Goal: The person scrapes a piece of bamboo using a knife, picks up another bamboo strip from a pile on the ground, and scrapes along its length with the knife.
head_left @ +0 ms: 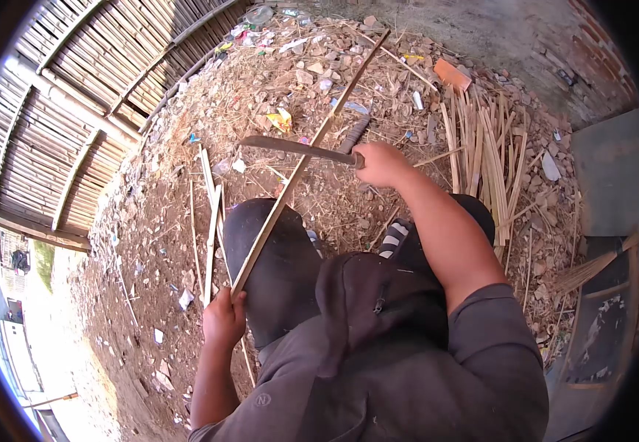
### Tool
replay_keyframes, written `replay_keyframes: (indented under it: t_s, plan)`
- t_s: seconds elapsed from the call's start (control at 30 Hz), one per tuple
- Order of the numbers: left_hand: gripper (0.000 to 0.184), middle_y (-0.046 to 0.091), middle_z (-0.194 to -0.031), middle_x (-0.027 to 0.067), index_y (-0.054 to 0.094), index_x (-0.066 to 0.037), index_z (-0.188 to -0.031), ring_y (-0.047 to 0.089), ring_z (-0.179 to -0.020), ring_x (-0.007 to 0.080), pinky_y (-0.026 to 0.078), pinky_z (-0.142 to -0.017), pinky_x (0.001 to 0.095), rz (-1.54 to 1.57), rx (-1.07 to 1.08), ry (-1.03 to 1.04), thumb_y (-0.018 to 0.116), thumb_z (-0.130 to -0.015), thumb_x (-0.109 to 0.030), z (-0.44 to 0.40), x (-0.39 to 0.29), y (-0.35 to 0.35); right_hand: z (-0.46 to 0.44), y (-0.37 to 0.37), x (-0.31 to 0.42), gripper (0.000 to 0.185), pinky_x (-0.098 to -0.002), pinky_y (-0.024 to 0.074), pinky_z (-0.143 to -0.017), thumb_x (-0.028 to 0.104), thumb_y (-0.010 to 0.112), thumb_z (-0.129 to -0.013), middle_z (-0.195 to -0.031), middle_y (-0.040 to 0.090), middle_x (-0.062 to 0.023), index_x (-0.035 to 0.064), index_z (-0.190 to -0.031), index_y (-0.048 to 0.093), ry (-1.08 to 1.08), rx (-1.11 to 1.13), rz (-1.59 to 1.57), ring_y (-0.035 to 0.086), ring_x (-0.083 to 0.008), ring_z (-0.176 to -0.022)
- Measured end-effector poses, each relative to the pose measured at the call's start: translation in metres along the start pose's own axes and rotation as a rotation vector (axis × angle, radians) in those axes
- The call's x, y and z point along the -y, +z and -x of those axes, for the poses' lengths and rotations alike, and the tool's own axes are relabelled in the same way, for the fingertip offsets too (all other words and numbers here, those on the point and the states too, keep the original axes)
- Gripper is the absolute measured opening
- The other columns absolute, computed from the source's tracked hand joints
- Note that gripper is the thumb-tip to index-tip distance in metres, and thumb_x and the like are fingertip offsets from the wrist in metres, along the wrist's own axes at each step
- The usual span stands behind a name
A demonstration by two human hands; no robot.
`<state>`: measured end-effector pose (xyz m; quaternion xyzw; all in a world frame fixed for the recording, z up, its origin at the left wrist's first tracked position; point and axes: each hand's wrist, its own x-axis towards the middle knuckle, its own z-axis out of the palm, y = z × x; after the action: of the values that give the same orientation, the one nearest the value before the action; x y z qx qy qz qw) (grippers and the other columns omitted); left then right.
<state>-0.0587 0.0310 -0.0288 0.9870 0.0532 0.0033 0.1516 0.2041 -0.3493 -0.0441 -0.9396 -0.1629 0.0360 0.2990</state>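
Observation:
My left hand (pixel 224 319) is closed around the lower end of a long bamboo strip (pixel 279 202), which slants up and away past my left knee. In my right hand (pixel 380 164) is the handle of a machete (pixel 279 145), its dark curved blade pointing left. The blade crosses the strip about midway along and appears to touch it. On the ground just beyond the blade lies a dark, ridged, handle-like object (pixel 354 134). Several more bamboo strips (pixel 213 228) lie beside my left leg.
A pile of split bamboo strips (pixel 485 158) lies to the right. Rubble, straw and litter cover the ground, with an orange brick piece (pixel 452 75) at the back. A bamboo fence (pixel 76 96) stands left; a broom (pixel 588 272) and a grey panel (pixel 614 173) are at right.

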Motion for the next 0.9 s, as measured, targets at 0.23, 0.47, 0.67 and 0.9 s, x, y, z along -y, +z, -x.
replay_keyframes:
  t_s: [0.23, 0.47, 0.67, 0.9]
  plan:
    - [0.030, 0.065, -0.074, 0.0255, 0.054, -0.002, -0.090, 0.064, -0.072, 0.0499, 0.048, -0.061, 0.0565, 0.048, 0.025, 0.006, 0.060, -0.101, -0.030, 0.003, -0.005, -0.008, 0.017, 0.002, 0.022, 0.018, -0.0492, 0.0547, -0.069, 0.020, 0.071, -0.075, -0.080, 0.071, -0.0123, 0.0134, -0.091, 0.068, -0.158, -0.119, 0.165, 0.070, -0.0361, -0.080]
    - [0.031, 0.065, -0.074, 0.0262, 0.053, -0.002, -0.088, 0.064, -0.072, 0.0496, 0.048, -0.061, 0.0564, 0.017, 0.020, 0.032, 0.059, -0.101, -0.029, -0.009, -0.011, -0.012, 0.018, 0.008, 0.037, 0.015, -0.0502, 0.0540, -0.068, 0.017, 0.072, -0.074, -0.076, 0.070, -0.0088, 0.0150, -0.087, 0.066, -0.280, 0.035, 0.169, 0.070, -0.0354, -0.076]
    - [0.032, 0.064, -0.071, 0.0260, 0.053, -0.002, -0.087, 0.064, -0.069, 0.0490, 0.048, -0.060, 0.0561, 0.039, 0.024, 0.022, 0.060, -0.101, -0.030, -0.008, -0.009, -0.010, 0.006, -0.008, 0.017, 0.015, -0.0523, 0.0550, -0.073, 0.020, 0.069, -0.077, -0.085, 0.071, -0.0131, 0.0134, -0.090, 0.068, -0.059, -0.012, 0.212, 0.071, -0.0360, -0.087]
    - [0.032, 0.064, -0.070, 0.0257, 0.053, -0.002, -0.087, 0.065, -0.069, 0.0483, 0.048, -0.060, 0.0561, 0.048, 0.008, 0.063, 0.060, -0.101, -0.029, -0.010, -0.014, -0.010, 0.028, 0.000, 0.051, 0.019, -0.0525, 0.0541, -0.067, 0.022, 0.073, -0.072, -0.073, 0.067, -0.0112, 0.0151, -0.088, 0.067, -0.352, 0.039, 0.335, 0.070, -0.0363, -0.074]
